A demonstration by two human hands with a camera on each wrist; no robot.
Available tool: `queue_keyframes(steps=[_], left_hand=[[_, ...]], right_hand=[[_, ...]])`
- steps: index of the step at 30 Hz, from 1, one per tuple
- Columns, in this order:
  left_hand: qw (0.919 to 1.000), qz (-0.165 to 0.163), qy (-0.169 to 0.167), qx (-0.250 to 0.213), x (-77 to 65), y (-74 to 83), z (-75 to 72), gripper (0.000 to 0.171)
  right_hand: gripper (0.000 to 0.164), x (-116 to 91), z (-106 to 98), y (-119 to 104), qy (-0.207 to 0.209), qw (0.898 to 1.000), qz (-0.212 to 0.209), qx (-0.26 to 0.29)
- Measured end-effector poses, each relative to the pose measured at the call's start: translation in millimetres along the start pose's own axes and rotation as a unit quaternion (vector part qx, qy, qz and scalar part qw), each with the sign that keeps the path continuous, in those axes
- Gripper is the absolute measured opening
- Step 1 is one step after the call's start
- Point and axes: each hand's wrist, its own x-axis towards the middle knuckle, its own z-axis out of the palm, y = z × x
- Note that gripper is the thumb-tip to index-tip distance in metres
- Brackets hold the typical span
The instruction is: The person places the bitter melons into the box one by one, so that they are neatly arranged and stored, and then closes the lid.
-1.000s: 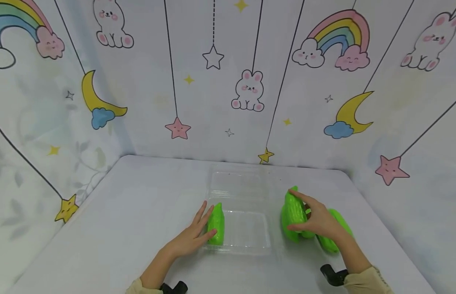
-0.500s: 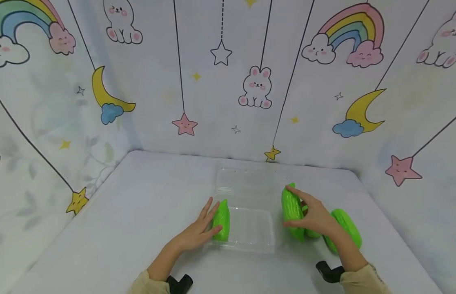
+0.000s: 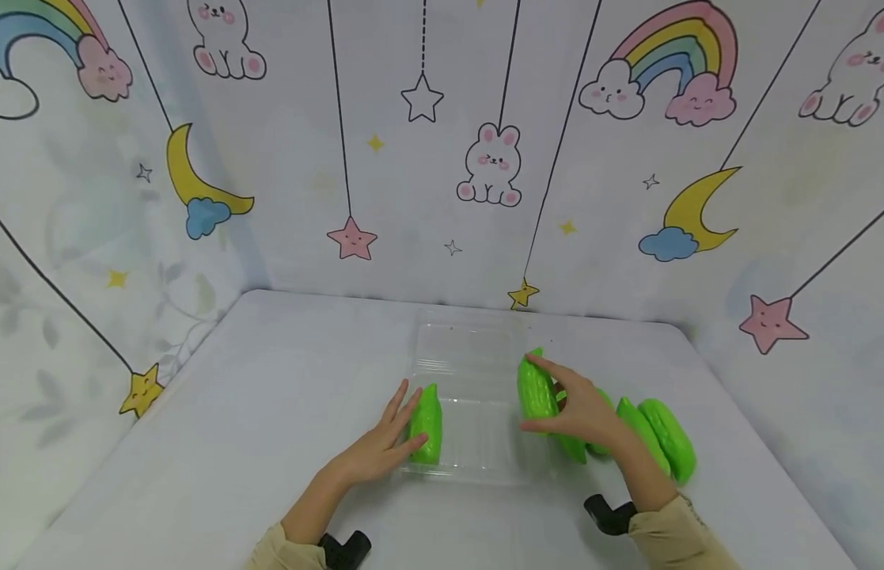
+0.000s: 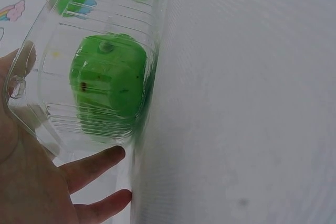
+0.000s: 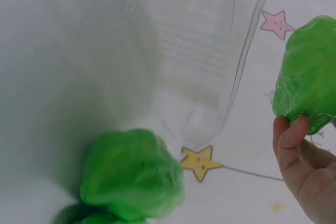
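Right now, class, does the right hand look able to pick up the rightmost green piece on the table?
Probably not: the right hand already grips another green piece. Otherwise the way seems free, as nothing appears to lie on the rightmost green piece.

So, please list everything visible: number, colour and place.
Table: one, white, lower half of head view
Container: one, clear, middle of table
Boxed green item: one, green, container's left side
Held green item: one, green, right hand
Loose green items: at least three, green, right of container; some hidden, count unclear
Backdrop: one, whitish, behind table
Printed rabbits: three, white and pink, backdrop
Printed rainbows: two, multicoloured, backdrop
Printed moons: two, yellow, backdrop
Printed stars: several, pink, yellow, white, backdrop
Printed clouds: several, white, pink, blue, backdrop
Wrist devices: two, black, near lower edge
Sleeves: two, beige, lower edge
Left hand: one, bare, container's left edge
Right hand: one, bare, gripping held green item
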Motion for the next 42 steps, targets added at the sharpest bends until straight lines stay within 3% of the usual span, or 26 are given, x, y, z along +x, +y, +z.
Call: queue_keyframes(steps=[17,33,42], left_hand=[[0.9999,0.013,0.0,-0.003,1.2,-2.0,4.0,0.069],[1.0,0.004,-0.002,0.0,0.8,-0.4,2.2,0.07],[1.0,-0.004,-0.001,0.005,0.4,-3.6,1.8,0.07]], right_hand=[[0.098,12,22,-16,-0.016,0.999,-0.019,0.041],[0.096,22,48,-25,-0.02,0.998,-0.02,0.056],[0.095,29,62,-33,-0.022,0.997,-0.043,0.059]])
